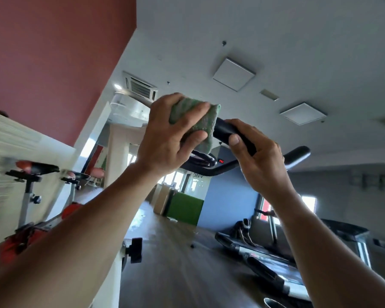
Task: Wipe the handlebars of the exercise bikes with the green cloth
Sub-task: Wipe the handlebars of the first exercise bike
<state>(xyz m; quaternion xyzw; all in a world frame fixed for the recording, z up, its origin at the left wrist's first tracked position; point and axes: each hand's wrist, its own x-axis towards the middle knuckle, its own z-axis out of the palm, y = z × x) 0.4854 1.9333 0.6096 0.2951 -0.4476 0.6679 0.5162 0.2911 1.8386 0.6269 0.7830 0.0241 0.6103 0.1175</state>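
The view is tilted upward toward the ceiling. A black handlebar (pixel 223 131) of an exercise bike runs across the middle of the head view. My left hand (pixel 165 138) is closed around the folded green cloth (pixel 203 124), which is wrapped over the end of the bar. My right hand (pixel 260 156) grips the black bar just right of the cloth. The bar's other arm (pixel 298 153) curves out to the right behind my right hand. Where the cloth covers it, the bar's tip is hidden.
Red exercise bikes with black saddles (pixel 35 170) stand at the left by a pale wall. A treadmill (pixel 253 252) lies at the lower right on the wooden floor. A black adjustment knob (pixel 135 250) sticks out below my left forearm.
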